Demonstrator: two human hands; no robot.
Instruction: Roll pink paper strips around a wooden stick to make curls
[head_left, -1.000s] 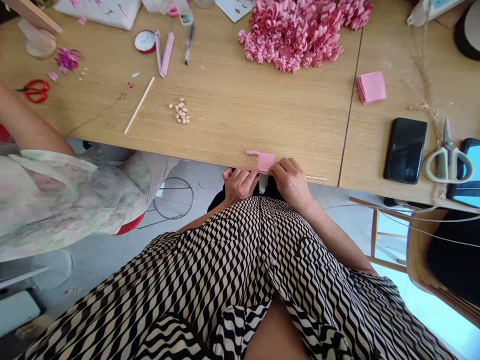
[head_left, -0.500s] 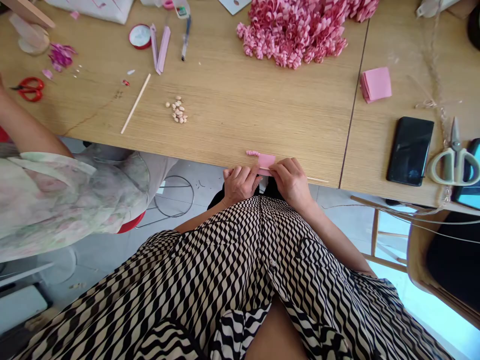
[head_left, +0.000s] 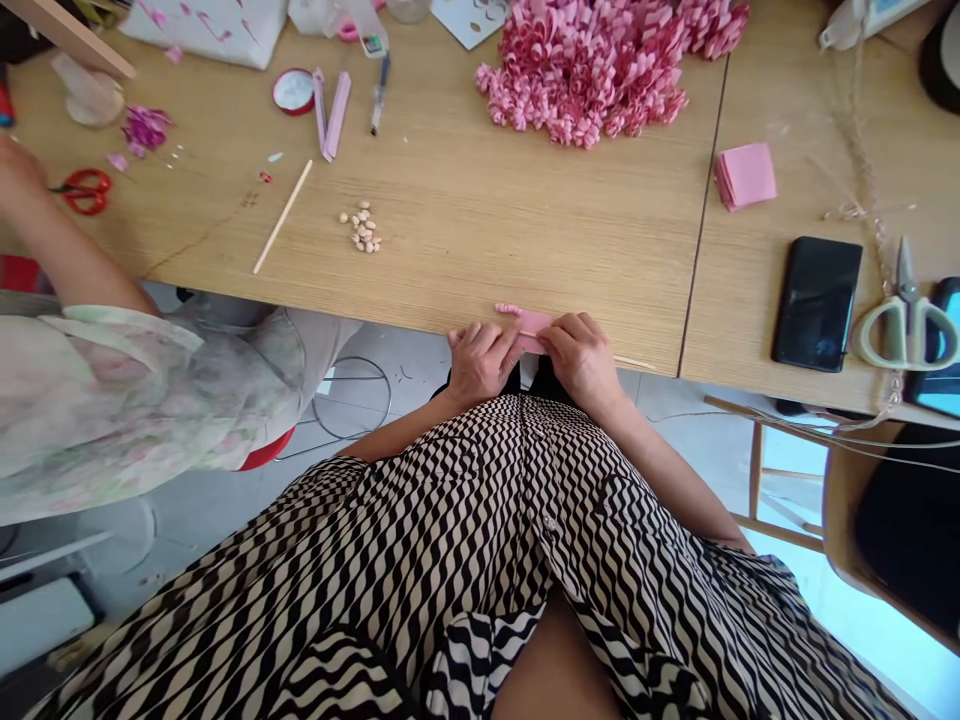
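A small pink sheet [head_left: 534, 322] lies at the table's front edge, with a curled pink strip [head_left: 508, 309] at its upper left. My left hand [head_left: 480, 358] pinches the sheet's left side. Fingers of my right hand [head_left: 579, 358] are closed on its right side and on a thin stick [head_left: 634, 361] that runs out to the right beneath the palm. Part of the stick shows across the sheet between my hands. Further back is a large pile of curled pink pieces [head_left: 585, 70].
Pink squares [head_left: 746, 175], a black phone [head_left: 817, 303] and white-handled scissors [head_left: 905, 320] are on the right. Several beige beads [head_left: 365, 230], a wooden stick [head_left: 283, 216] and red scissors [head_left: 86, 191] lie left. Another person's arm [head_left: 67, 235] rests at far left.
The view has shifted slightly. My left fingers have moved up over the sheet's left part, covering more of it. My right hand keeps its hold.
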